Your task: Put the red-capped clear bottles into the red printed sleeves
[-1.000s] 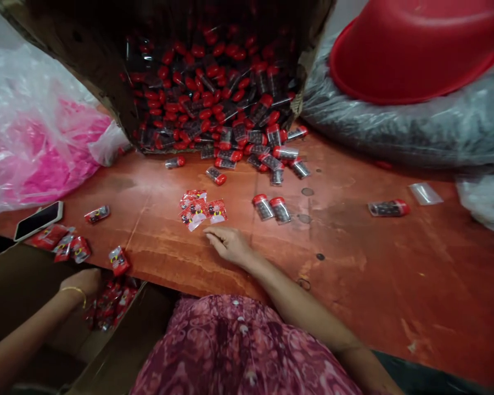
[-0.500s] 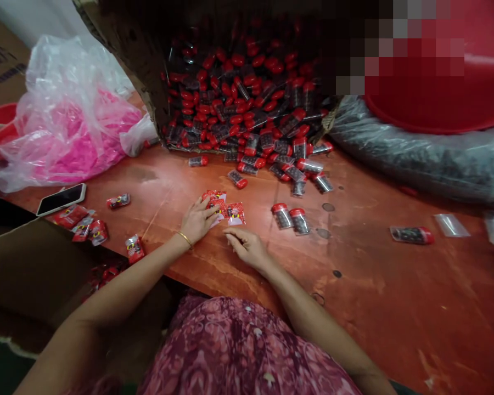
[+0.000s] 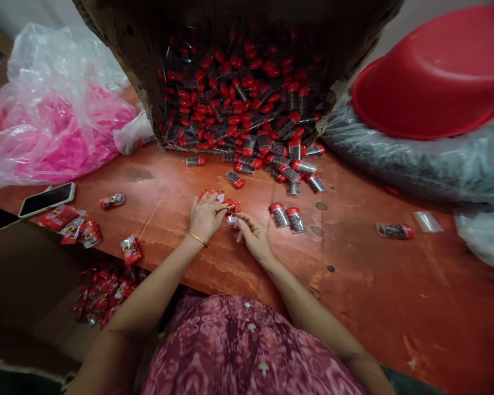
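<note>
A small red printed packet (image 3: 232, 213) with a white patch is held between my hands just above the table. My left hand (image 3: 207, 218), with a gold bangle at the wrist, has its thumb and finger at the packet's left side. The other fingers rest over more red printed packets (image 3: 219, 197), partly hidden under them. At the packet's lower right edge, my right hand (image 3: 253, 236) pinches with thumb and forefinger. Two clear red-capped bottles (image 3: 279, 215) with dark contents stand close together to the right of my right hand.
A tipped carton (image 3: 142, 82) spills many red-capped bottles (image 3: 247, 118) onto the table. Wrapped packets (image 3: 91, 234) and a phone (image 3: 47, 199) lie left. Below sits an open carton (image 3: 20, 280) with more packets. Pink-filled bags (image 3: 66, 126) and a red basin (image 3: 432, 77) stand farther back.
My right hand has moved up and right to the red packet and grips its edge. My left hand has shifted slightly right. The packet has come up between them and tilted.
</note>
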`<action>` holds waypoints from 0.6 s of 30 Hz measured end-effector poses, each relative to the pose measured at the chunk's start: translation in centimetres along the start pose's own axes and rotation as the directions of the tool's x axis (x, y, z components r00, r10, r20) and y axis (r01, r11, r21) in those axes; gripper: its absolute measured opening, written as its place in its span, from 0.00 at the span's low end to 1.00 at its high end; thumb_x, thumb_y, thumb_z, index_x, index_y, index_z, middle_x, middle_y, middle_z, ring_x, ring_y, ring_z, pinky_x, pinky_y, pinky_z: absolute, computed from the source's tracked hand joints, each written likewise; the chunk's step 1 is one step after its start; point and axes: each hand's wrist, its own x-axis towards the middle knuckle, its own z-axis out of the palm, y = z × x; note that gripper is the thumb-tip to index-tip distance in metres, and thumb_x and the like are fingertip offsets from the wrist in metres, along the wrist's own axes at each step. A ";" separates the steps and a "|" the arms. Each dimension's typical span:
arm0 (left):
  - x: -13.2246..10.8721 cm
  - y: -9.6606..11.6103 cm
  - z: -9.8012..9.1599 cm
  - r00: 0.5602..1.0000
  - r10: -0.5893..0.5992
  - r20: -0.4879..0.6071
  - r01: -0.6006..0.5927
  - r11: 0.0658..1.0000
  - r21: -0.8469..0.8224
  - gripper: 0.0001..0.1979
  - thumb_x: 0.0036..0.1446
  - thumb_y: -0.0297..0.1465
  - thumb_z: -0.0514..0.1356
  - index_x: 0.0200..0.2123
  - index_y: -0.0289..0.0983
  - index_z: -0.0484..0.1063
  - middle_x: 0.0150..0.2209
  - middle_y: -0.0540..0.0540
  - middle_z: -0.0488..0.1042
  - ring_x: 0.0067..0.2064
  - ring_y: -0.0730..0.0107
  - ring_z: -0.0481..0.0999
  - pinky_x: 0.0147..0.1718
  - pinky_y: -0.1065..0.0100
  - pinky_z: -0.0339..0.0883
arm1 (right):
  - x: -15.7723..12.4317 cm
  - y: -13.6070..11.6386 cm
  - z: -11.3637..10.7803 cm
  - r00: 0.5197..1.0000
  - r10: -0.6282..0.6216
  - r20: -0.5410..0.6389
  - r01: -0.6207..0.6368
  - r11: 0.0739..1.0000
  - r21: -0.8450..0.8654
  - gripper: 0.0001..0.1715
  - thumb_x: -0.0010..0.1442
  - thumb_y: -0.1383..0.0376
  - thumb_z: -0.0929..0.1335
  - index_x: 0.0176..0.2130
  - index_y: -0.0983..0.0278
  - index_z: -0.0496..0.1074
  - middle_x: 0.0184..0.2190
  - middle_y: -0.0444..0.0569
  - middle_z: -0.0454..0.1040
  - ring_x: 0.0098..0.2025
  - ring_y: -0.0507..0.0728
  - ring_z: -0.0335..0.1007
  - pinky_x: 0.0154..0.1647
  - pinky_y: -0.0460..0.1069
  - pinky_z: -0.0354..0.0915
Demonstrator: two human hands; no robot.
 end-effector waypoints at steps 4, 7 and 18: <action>-0.1 -0.5 0.8 0.997 -0.075 0.031 0.079 0.990 -0.119 0.08 0.52 0.32 0.60 0.36 0.45 0.78 0.49 0.45 0.74 0.54 0.58 0.69 0.54 0.53 0.58 | 0.5 -0.8 -0.4 0.991 0.083 -0.107 -0.071 0.991 0.111 0.24 0.48 0.50 0.68 0.39 0.64 0.69 0.23 0.38 0.68 0.14 0.44 0.59 0.22 0.45 0.66; -0.5 -1.2 1.3 0.987 -0.132 -0.091 0.094 0.936 -0.340 0.11 0.55 0.35 0.57 0.41 0.44 0.76 0.49 0.46 0.74 0.51 0.62 0.72 0.52 0.57 0.63 | 0.6 -1.3 -0.4 0.985 0.106 -0.138 -0.093 0.991 0.100 0.26 0.45 0.49 0.69 0.38 0.64 0.69 0.24 0.39 0.69 0.14 0.44 0.58 0.19 0.44 0.63; -2.5 1.3 0.6 0.968 -0.201 -0.150 0.042 0.719 -0.693 0.16 0.50 0.35 0.60 0.43 0.39 0.75 0.51 0.41 0.72 0.53 0.59 0.70 0.54 0.58 0.60 | 2.5 -4.3 2.1 0.984 -0.086 -0.157 0.075 0.994 -0.074 0.18 0.46 0.52 0.69 0.27 0.64 0.69 0.21 0.41 0.69 0.22 0.48 0.62 0.23 0.44 0.61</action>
